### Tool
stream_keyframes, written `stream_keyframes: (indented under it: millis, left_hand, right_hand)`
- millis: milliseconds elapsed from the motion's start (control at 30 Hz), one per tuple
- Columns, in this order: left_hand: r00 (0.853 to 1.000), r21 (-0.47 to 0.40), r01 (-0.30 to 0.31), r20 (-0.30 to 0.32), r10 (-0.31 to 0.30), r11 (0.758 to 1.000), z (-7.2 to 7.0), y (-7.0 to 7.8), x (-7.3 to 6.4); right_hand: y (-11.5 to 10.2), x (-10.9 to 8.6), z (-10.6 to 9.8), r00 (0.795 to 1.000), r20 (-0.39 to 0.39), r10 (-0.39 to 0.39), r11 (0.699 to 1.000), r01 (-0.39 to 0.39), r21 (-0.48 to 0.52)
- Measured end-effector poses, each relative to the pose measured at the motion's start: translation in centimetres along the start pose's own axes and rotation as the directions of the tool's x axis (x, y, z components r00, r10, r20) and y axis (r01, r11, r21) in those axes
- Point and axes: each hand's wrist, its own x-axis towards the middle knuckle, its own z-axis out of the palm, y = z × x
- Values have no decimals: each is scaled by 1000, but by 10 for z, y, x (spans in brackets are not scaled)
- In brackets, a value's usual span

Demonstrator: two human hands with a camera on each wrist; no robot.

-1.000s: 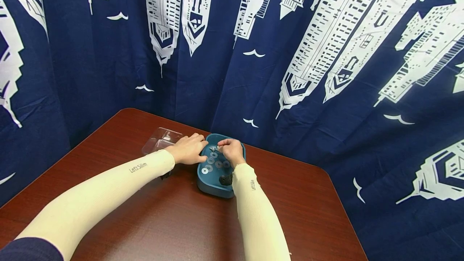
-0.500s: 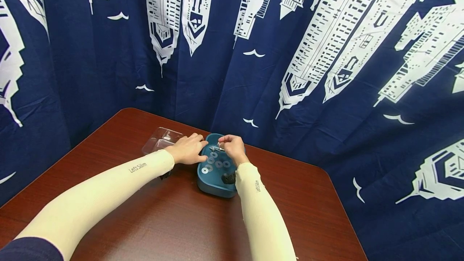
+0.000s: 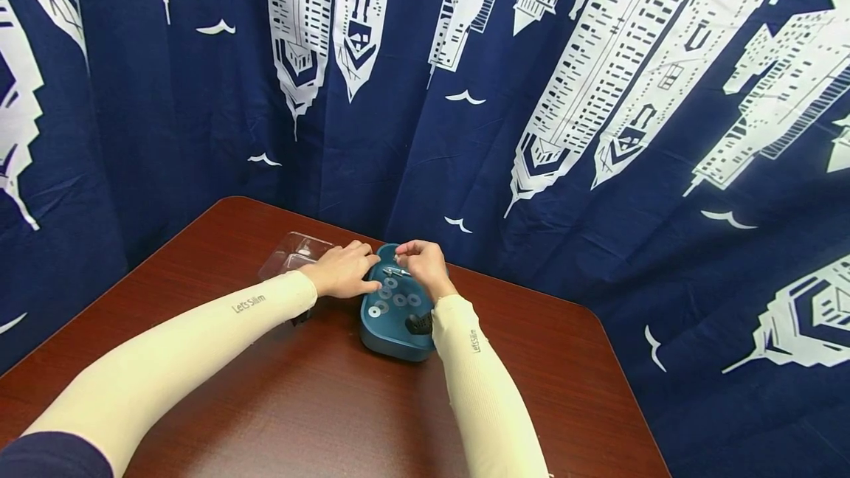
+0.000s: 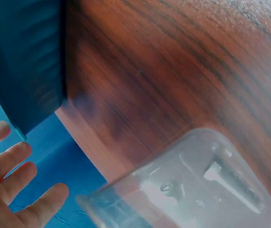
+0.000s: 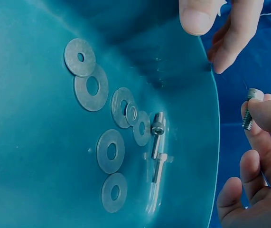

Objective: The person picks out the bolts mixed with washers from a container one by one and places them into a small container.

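My right hand [image 3: 427,265] pinches a small silver socket-head screw [image 5: 250,108] between thumb and fingers, above the far part of a blue tray [image 3: 392,345]. In the right wrist view, several flat washers [image 5: 110,151] and two more screws [image 5: 159,168] lie on the tray's floor. My left hand [image 3: 341,271] is at the tray's left rim, its fingers loosely spread; whether they touch the rim is hard to tell. Beside that hand, a clear plastic container [image 4: 192,190] holds a bolt [image 4: 232,185] and a small ring-like piece [image 4: 166,188].
A black object [image 3: 418,324] lies in the tray's near right corner, partly hidden by the right sleeve. The brown tabletop [image 3: 312,397] extends around the tray. A dark blue patterned curtain [image 3: 372,168] hangs close behind the table.
My right hand has moved slightly up and away, toward the tray's far end, with the screw pinched in it. The left hand has stayed at the left rim.
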Motion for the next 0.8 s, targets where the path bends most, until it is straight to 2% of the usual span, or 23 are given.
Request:
stream_keyframes:
  millis: [333,800]
  left_hand:
    - [1000,15,-2,-31,3,1000,-8,-12,-7]
    - [999,15,32,-38,-32,999,-24,-25,-24]
  right_hand:
    - [-8,1,4,998,31,-49,999,48,22]
    - [-23,3,17,994,68,-84,996,82,23]
